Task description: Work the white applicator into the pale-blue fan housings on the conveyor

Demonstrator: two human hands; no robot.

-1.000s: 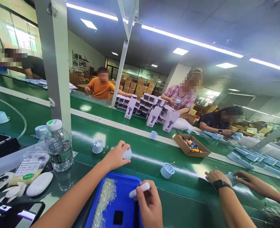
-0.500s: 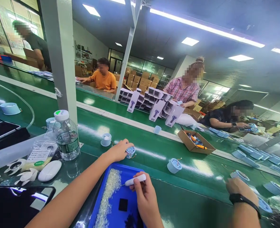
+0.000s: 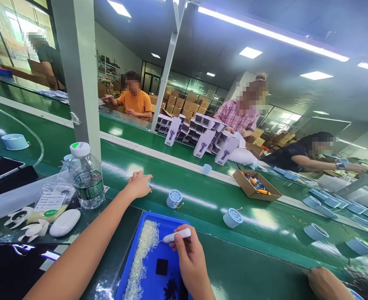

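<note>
Fingers (image 3: 135,175) of the L hand (image 3: 138,185) wrap round a lt-blue housing (image 3: 149,180), mostly hidden, on or just over the green worktop (image 3: 199,187); can't tell which. Prob. light, stiff plastic, a bit slick; best hold is the outer wall, clear of wires. Clear bits (image 3: 140,258) bank along the L side of the blue tray (image 3: 154,255), tiny & apt to scatter. Beyond the tray, a 2nd housing (image 3: 173,199) sits w/ its thin wires (image 3: 180,205) loose, likely the fragile part. R hand (image 3: 192,258) pinches a white-handled tool (image 3: 170,238) over the tray, thin tip toward the bits; looks light, rigid, best held mid-handle. Farther R: a 3rd housing (image 3: 233,218), then a co-worker's hand (image 3: 324,280).
</note>
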